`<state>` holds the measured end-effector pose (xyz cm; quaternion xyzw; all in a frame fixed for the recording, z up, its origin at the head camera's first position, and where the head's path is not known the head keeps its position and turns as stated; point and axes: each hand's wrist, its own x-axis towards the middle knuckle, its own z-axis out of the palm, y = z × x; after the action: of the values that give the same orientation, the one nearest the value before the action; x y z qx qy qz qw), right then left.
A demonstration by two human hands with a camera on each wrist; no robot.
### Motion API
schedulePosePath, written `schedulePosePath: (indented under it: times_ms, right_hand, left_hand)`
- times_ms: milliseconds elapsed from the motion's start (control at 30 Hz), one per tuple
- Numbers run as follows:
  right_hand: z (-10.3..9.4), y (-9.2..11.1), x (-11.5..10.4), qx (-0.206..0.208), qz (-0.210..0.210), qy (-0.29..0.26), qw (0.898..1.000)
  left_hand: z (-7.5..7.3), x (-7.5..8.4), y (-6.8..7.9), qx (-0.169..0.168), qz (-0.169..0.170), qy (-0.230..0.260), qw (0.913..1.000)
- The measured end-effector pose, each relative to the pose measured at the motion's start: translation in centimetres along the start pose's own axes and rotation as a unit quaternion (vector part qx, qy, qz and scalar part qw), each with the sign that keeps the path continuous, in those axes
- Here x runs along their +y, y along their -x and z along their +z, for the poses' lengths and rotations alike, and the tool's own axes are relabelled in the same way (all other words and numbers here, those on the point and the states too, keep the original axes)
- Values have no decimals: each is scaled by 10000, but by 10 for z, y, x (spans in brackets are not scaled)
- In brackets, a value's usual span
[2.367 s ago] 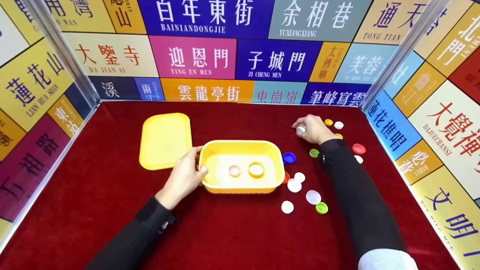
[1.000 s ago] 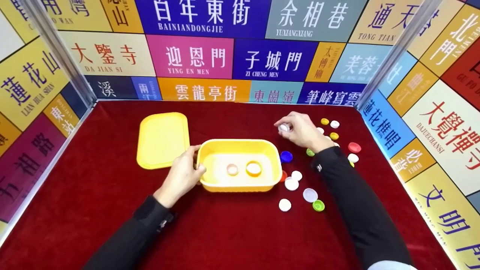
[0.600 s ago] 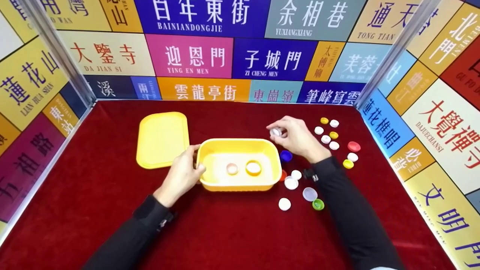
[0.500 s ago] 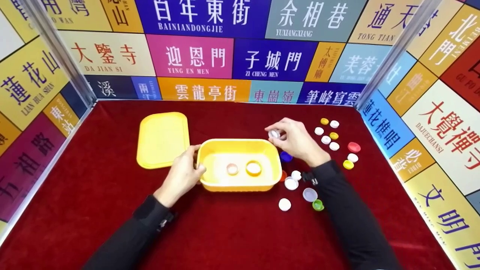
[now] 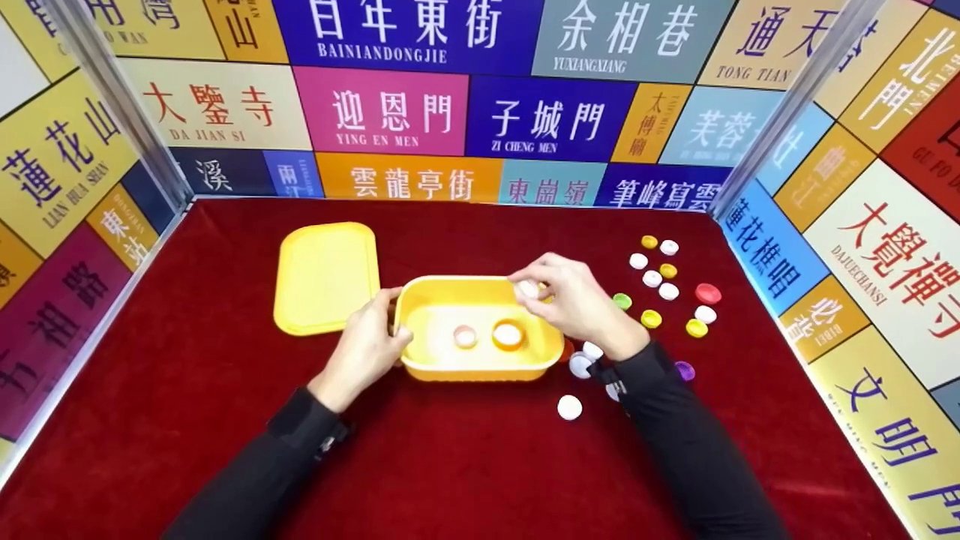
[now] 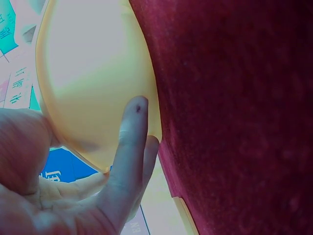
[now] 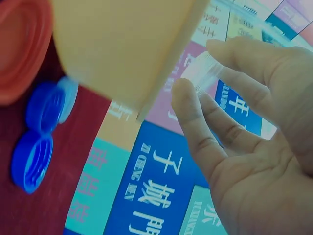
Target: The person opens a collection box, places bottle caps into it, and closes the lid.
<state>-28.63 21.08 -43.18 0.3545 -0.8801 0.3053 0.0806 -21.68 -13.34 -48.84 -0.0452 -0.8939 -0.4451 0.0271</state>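
In the middle of the head view, a yellow box (image 5: 480,375) is set on a desk (image 5: 450,465) covered in dark red cloth. Its left end is gripped by the left hand (image 5: 364,352), with the thumb laid over the rim and the other fingers kept outside; in the left wrist view, one finger is seen extended flat against the outer wall. By the fingertips of the right hand (image 5: 574,304), a white cap (image 5: 529,289) is pinched, overlapping the box's upper right corner in the head view. Inside the box, a small pinkish cap (image 5: 465,337) and an orange cap (image 5: 509,335) are placed side by side, well apart from the walls. To the upper left, a yellow lid (image 5: 327,277) is laid flat, near the left hand. Loose caps are scattered at the right of the frame, among them a red cap (image 5: 707,293), a green cap (image 5: 621,301) and a purple cap (image 5: 683,370), the last partly hidden by the right sleeve (image 5: 675,420). Two blue caps (image 7: 32,161) are shown at the left of the right wrist view, touching each other.
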Motion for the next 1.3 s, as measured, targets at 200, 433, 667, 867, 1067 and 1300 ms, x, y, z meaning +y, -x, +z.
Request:
schedulePosePath:
  times_ms: [200, 433, 667, 867, 1067, 1300]
  right_hand:
    - [13, 3, -15, -347, -63, 173, 9992]
    - [29, 2, -28, -804, -417, 455, 9948]
    - [43, -1, -33, -1231, -575, 391, 9900]
    - [48, -1, -35, -1544, -424, 194, 9869]
    - [49, -2, -36, -1623, -406, 83, 9859]
    - [47, -2, -32, -1516, -486, -80, 9872]
  left_hand:
    - [0, 1, 0, -45, -49, 17, 10000]
    - [-1, 1, -1, 5, 26, -3, 10000]
    - [0, 0, -1, 33, -20, 101, 9999]
    - [2, 0, -1, 20, -37, 121, 9999]
    - [1, 0, -1, 1, -34, 137, 9999]
    - [0, 0, -1, -27, -37, 91, 9999]
